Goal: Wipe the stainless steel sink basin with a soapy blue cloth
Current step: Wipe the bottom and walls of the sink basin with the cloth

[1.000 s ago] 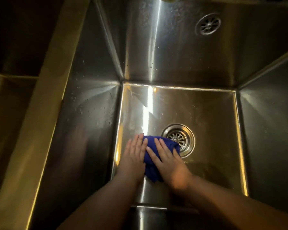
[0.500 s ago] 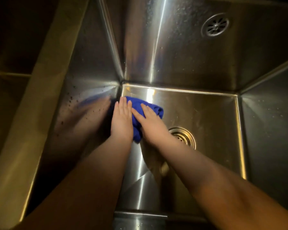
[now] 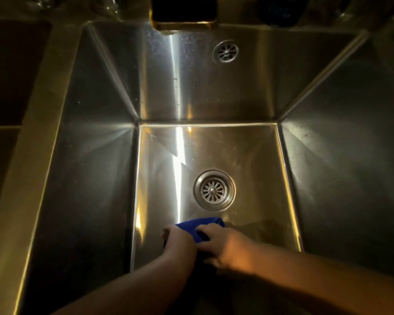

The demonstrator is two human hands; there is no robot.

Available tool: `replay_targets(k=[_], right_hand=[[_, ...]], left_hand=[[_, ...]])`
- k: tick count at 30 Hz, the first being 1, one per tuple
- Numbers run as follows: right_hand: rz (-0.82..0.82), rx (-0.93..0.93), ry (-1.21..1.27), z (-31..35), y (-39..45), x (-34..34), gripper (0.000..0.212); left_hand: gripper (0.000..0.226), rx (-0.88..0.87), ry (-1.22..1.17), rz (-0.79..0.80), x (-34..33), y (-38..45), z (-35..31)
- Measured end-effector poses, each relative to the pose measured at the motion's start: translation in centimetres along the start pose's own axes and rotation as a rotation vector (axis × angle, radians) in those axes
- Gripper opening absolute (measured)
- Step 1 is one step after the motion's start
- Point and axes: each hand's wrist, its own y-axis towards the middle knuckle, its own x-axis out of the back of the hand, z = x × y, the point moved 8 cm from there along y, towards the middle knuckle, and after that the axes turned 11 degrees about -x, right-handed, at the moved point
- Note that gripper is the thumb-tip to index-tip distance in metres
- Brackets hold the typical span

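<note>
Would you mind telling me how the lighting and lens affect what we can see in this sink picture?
Head view: dim and warm-toned; a bright glare streak runs down the back wall and across the floor; the wide lens splays the side walls outward; the cloth and both hands sit in shadow near the frame bottom, softly blurred.

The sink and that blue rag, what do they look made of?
The sink basin looks like brushed stainless steel: grey, streaked with long light reflections. The blue cloth seems a soft woven or microfibre fabric, bunched up under both hands; the exact fibre can't be told.
</note>
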Motion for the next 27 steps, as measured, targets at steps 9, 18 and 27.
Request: replay_targets(k=[9,18,27], right_hand=[[0.139,-0.048,0.035,-2.8,-1.8,1.3,0.050],[0.107,-0.266,0.116,-6.7,-2.0,2.6,0.046],[0.152,-0.358,0.096,-5.6,-2.0,1.8,0.081]], left_hand=[[0.076,-0.057,-0.084,-0.554,3.9,-0.8,-1.3],[0.067,-0.070,-0.163,-0.607,4.3,-0.5,-0.4],[0.050,-0.121,-0.281,-0.643,5.0,-1.1,0.1]])
